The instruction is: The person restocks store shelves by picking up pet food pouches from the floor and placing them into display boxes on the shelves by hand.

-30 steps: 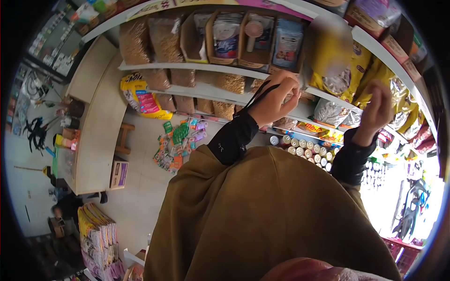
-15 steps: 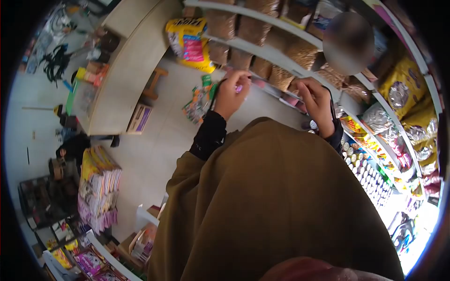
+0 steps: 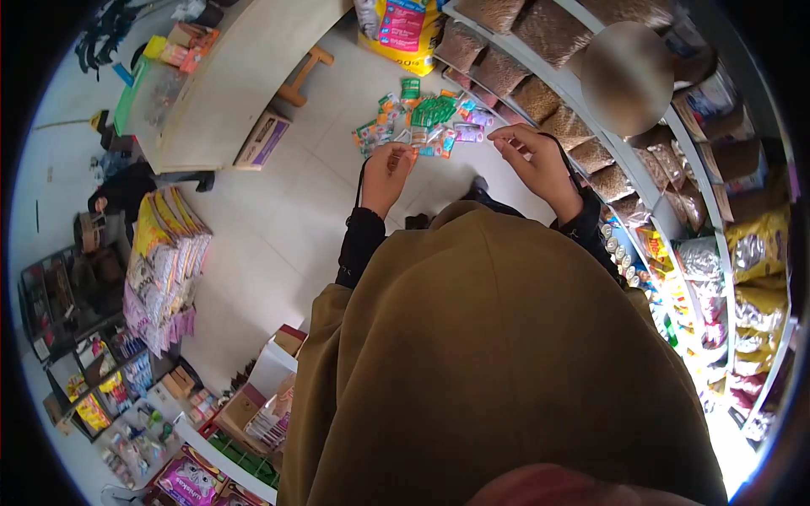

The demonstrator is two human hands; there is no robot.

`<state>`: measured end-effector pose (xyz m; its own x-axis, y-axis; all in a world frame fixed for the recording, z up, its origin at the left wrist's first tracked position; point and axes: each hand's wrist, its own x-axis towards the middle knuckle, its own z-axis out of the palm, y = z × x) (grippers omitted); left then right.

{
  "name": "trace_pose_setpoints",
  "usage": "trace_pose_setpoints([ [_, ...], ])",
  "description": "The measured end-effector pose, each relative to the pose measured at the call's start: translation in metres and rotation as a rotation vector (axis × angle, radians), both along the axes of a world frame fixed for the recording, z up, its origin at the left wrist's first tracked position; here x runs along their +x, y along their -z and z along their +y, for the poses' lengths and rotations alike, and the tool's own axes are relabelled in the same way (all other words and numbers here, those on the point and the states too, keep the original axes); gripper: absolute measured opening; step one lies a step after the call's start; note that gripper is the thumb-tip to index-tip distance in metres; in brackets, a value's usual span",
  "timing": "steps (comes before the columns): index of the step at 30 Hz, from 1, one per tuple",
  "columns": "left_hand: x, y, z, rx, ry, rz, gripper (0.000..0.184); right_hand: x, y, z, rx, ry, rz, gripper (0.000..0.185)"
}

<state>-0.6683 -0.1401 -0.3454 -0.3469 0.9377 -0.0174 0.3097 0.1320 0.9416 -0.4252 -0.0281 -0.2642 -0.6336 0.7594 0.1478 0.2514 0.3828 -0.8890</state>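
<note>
My left hand (image 3: pixel 387 179) is raised in front of me. Its fingers curl in toward the thumb; whether something small is between them I cannot make out. To the right, my right hand (image 3: pixel 537 167) has its fingers bent and the thumb apart, with nothing visible in it. Both hands hang above the floor, apart from each other. Beyond and between them lies a spread of small colourful pouches (image 3: pixel 434 112) on the tiles, green, orange and purple ones among them. The left fingertips overlap the near edge of this spread in view.
A yellow bag (image 3: pixel 401 34) stands past the pouches. Shelves (image 3: pixel 582 126) with bags of brown pellets run along the right. To the left are a counter (image 3: pixel 228 93), a carton (image 3: pixel 263 142) and a stack of yellow-and-white bags (image 3: pixel 167 261). Open boxes (image 3: pixel 270 375) stand at lower left.
The view has tilted down and shifted, so more of the pouches on the floor shows. My hands are a little farther apart, and the right hand's fingers have loosened.
</note>
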Motion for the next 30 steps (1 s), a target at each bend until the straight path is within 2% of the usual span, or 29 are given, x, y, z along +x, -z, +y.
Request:
trace_pose_setpoints([
  [7,-0.009,0.043,0.010,-0.104,-0.042,-0.009,0.014,-0.051,0.036,0.060,-0.114,-0.121,-0.077,0.016],
  [12,-0.026,0.079,0.050,-0.216,-0.081,-0.056,0.015,-0.087,0.094,0.125,-0.120,-0.182,-0.157,0.018],
  [15,-0.034,0.104,0.073,-0.332,-0.116,-0.098,0.014,-0.096,0.142,0.155,-0.174,-0.265,-0.342,0.021],
  [20,-0.046,0.175,0.094,-0.365,-0.192,-0.113,0.017,-0.111,0.234,0.182,-0.207,-0.414,-0.457,0.023],
  [27,-0.037,0.271,0.099,-0.430,-0.131,-0.185,0.014,-0.135,0.347,0.181,-0.424,-0.403,-0.592,0.025],
  [30,-0.041,0.322,0.106,-0.480,-0.126,-0.246,0.013,-0.151,0.414,0.181,-0.393,-0.386,-0.592,0.026],
])
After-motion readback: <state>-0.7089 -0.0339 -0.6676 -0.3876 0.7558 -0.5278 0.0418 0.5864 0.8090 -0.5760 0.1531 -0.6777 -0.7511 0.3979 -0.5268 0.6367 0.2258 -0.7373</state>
